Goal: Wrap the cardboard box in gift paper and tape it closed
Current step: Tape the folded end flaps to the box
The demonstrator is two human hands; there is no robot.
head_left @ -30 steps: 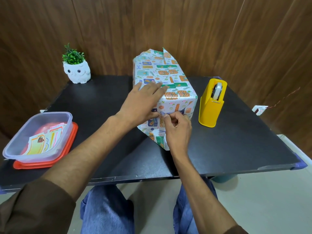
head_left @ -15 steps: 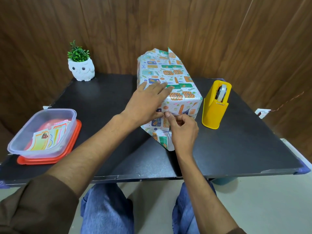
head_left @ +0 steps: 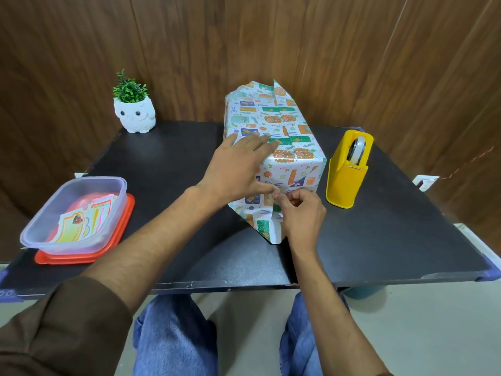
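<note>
From the head camera, the box stands near the middle of the black table, but none of its cardboard shows: patterned gift paper covers every visible face. Its far end cannot be seen, only loose paper points sticking up there. At the near end the paper juts out along the tabletop as an unfinished flap with a white underside, partly covered by the right hand. That hand's fingers are curled, its fingertips pinching the gift paper at the near face; whether a bit of tape is also between them is too small to tell. The left hand lies flat, fingers spread on the box's top, its thumb reaching down to the near face beside the right fingertips. The paper is glossy and creased, printed with orange, green and blue parcels. Just to the right of the box stands a yellow plastic tape dispenser, wedge-shaped, its roll only partly visible in the slot. At the left, a translucent rounded container sits on an orange lid, with blurred printed cards inside. A white owl-shaped pot with green leaves sits at the back, against wood-grain panels.
</note>
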